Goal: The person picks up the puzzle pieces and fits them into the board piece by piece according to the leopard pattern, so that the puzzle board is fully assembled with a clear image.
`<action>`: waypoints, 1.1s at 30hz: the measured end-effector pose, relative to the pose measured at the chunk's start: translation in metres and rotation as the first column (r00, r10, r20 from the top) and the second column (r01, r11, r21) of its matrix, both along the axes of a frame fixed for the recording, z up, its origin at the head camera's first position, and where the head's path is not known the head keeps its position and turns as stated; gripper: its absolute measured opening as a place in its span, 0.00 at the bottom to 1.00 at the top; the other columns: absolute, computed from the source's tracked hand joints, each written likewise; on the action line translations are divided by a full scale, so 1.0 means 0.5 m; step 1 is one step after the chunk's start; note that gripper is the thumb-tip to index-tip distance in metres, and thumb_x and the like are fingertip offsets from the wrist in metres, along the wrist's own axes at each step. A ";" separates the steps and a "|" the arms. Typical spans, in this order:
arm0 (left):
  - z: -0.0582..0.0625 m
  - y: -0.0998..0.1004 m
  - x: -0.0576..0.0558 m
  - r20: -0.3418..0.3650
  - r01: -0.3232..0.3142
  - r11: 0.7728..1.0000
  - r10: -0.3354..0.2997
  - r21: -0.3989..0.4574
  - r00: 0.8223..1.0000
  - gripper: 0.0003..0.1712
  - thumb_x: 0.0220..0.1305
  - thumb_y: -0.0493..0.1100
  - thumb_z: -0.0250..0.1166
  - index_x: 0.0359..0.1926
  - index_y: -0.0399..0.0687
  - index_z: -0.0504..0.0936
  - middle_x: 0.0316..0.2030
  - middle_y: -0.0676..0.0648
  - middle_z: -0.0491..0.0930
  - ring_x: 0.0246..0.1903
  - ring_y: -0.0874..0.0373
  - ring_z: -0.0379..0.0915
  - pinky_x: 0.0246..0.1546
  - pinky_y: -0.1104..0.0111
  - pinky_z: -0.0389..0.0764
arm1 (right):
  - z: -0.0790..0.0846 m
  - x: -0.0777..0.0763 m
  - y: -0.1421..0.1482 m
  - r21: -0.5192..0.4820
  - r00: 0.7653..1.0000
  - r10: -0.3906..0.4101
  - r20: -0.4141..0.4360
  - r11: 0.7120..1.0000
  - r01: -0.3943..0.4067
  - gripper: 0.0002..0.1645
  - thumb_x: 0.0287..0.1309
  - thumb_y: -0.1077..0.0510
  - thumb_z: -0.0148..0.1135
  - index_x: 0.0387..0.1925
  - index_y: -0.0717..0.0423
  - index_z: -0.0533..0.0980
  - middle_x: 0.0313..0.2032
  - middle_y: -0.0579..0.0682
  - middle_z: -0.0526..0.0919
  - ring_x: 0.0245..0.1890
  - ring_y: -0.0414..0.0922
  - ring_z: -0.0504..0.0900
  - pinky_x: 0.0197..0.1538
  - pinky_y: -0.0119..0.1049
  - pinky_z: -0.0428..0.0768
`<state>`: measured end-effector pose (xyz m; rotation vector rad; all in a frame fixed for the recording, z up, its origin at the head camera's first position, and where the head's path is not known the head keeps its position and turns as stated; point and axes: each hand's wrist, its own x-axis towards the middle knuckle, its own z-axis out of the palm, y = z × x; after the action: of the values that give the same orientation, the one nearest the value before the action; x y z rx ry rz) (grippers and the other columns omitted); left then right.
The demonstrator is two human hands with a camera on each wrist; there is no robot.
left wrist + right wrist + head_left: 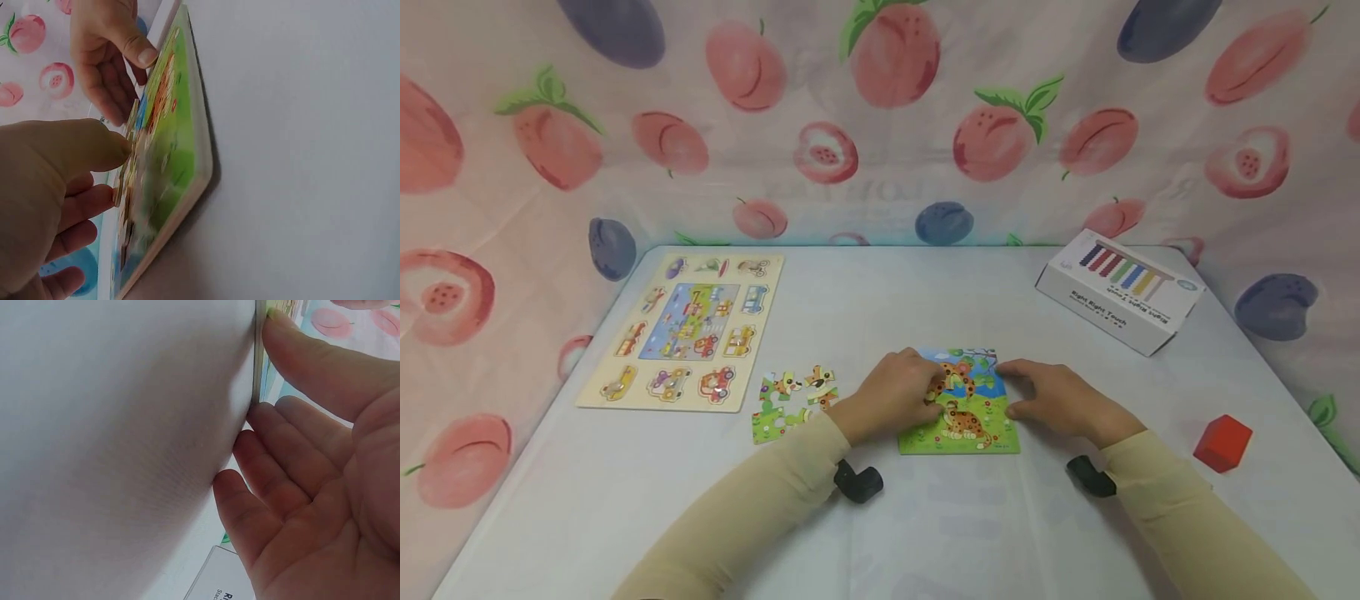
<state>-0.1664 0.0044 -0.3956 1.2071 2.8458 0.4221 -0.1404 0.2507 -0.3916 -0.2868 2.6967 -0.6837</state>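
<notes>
I have the left hand (891,396) pinching a piece (122,181) over the puzzle board (996,433). The right hand (1063,402), digits parted, touches its right edge.

Left fingers (927,379) over animal puzzle (966,414)

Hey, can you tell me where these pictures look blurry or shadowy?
Head view: soft, fairly even light, the white box clear enough to read its larger print; left wrist view: a smeared patch blurs part of the puzzle board, with a narrow shadow along its edge; right wrist view: a broad, soft shadow on the table beside the right hand.
</notes>
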 end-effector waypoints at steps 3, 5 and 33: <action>-0.004 0.009 0.003 -0.002 0.003 1.000 -0.003 -0.004 1.000 0.16 0.49 0.52 0.63 0.38 0.51 0.79 0.24 0.58 0.72 0.30 0.61 0.63 0.34 0.67 0.65 | -0.002 0.000 0.001 -0.001 1.000 0.007 -0.006 1.000 -0.007 0.40 0.45 0.50 0.67 0.61 0.49 0.63 0.62 0.54 0.62 0.62 0.58 0.55 0.57 0.57 0.55; -0.006 0.015 0.004 -0.008 0.009 1.000 -0.009 0.007 1.000 0.15 0.49 0.52 0.63 0.38 0.51 0.79 0.24 0.58 0.72 0.30 0.61 0.63 0.34 0.67 0.65 | -0.003 0.000 0.002 -0.002 1.000 0.009 -0.010 1.000 -0.009 0.40 0.45 0.51 0.67 0.61 0.49 0.64 0.62 0.54 0.62 0.62 0.58 0.55 0.57 0.56 0.55; -0.019 0.076 0.013 -0.039 -0.012 1.000 0.012 0.006 0.999 0.15 0.50 0.51 0.63 0.39 0.53 0.78 0.31 0.59 0.75 0.33 0.61 0.64 0.36 0.65 0.66 | 0.004 0.001 0.000 0.004 0.999 0.032 -0.043 0.999 -0.032 0.39 0.46 0.52 0.67 0.61 0.52 0.64 0.60 0.55 0.64 0.61 0.57 0.57 0.57 0.56 0.56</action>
<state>-0.1600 0.0424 -0.4050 1.2132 2.8877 0.4113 -0.1400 0.2504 -0.3896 -0.3475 2.7278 -0.6712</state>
